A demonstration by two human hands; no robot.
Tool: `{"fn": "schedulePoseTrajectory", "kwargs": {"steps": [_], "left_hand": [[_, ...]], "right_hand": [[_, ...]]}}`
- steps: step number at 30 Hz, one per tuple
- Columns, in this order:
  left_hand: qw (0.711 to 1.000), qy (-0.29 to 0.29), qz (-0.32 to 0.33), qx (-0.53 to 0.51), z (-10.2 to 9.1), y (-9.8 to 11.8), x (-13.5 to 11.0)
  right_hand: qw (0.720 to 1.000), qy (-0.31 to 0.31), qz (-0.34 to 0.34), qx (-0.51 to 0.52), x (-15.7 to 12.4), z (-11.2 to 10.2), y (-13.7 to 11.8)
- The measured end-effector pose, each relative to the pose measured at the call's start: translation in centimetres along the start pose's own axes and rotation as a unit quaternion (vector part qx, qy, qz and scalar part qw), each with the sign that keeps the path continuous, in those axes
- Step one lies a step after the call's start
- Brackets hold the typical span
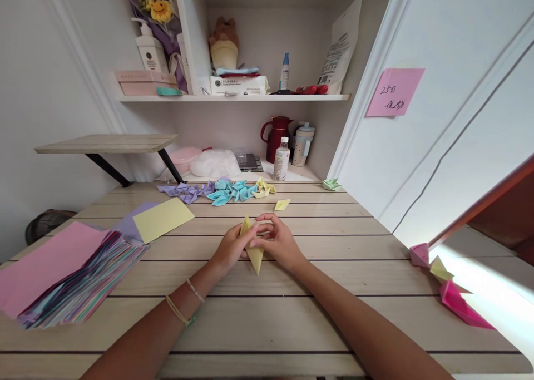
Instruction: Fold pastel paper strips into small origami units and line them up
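Note:
Both hands meet over the middle of the wooden table [317, 280], pinching a folded yellow paper piece [254, 256] that points down toward me. My left hand [232, 247] grips its left side; bracelets circle that wrist. My right hand [278, 239] is curled over its top right, fingers closed on the paper. A small folded yellow piece [282, 205] lies just beyond the hands. Farther back lies a row of folded purple pieces [186, 191], teal pieces [231, 192] and yellow pieces [264, 188].
A thick stack of coloured paper [70, 280] with a pink sheet on top sits at the left, a loose yellow sheet [163, 218] beside it. Pink and yellow folded pieces [446, 282] lie at the right edge. A bottle [281, 159], red jug [276, 138] and shelves stand behind.

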State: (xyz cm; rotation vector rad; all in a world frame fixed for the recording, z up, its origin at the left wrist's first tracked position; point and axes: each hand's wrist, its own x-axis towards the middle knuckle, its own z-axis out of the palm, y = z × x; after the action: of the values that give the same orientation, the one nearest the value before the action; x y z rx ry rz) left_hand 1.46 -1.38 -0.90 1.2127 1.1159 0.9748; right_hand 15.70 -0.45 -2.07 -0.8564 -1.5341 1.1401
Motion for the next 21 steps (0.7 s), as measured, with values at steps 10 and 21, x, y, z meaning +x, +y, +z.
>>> {"fn": "schedulePoseTrajectory", "kwargs": {"steps": [10, 21], "left_hand": [[0.998, -0.033, 0.007, -0.048, -0.9, -0.5, 0.8], [0.993, 0.023, 0.105, -0.047, -0.1, -0.2, 0.1]], "right_hand": [[0.999, 0.03, 0.011, -0.021, 0.3, -0.4, 0.4], [0.986, 0.072, 0.042, -0.144, -0.4, 0.4, 0.9]]}}
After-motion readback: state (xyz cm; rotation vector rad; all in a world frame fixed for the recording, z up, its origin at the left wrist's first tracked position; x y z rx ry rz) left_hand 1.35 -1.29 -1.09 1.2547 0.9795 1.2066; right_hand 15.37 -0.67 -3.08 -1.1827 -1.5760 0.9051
